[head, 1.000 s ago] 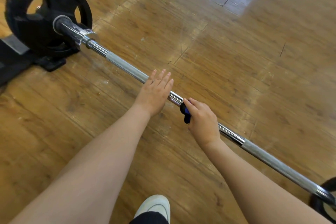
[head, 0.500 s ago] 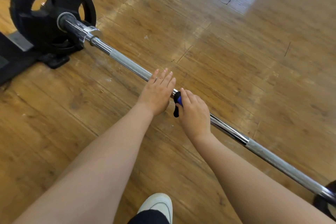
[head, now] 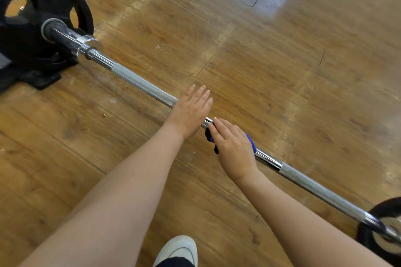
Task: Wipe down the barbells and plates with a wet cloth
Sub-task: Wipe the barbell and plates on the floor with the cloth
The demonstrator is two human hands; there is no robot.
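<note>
Since the barbell (head: pixel 141 82) is rigid steel and probably heavy, it should stay put on the wood floor (head: pixel 282 71); slick chrome midsection, grippier knurled bands. Left hand (head: pixel 191 110) flat on the shaft, fingers straight. Right hand (head: pixel 233 147) presses a soft blue cloth (head: pixel 250 142) round the shaft. Black plates (head: pixel 43 13) at both ends.

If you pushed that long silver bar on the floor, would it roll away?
Probably a little: the bar is round and rides on round black plates, so a push could roll it. The left hand lies flat on it, likely steadying it. It looks like solid metal, so it is probably stiff and heavy.
</note>
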